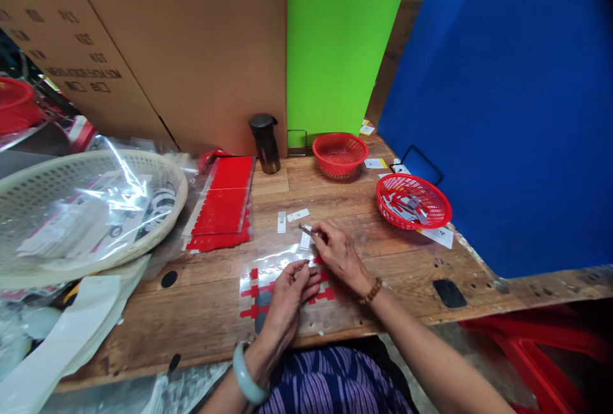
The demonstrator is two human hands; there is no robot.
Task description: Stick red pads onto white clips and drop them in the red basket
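My right hand [341,254] is closed around a slim pair of metal tweezers [308,230], whose tip points left over a small white tag [305,241]. My left hand [291,292] rests over a clear plastic sheet [282,262] carrying red tabs [249,292] and a grey patch. Its fingers are curled with thumb and forefinger close together; whatever they may pinch is too small to make out. Just beyond the sheet lie two more small white tags, one upright [281,222] and one slanted [298,214].
Red sheets [220,200] are stacked left of the tags, near a dark bottle [265,144]. Two red baskets stand at the back, one [340,155] mid-table and one [414,202] with small pieces inside. A large cream basket [177,209] holds plastic-wrapped items. Green and blue panels [498,114] border the table.
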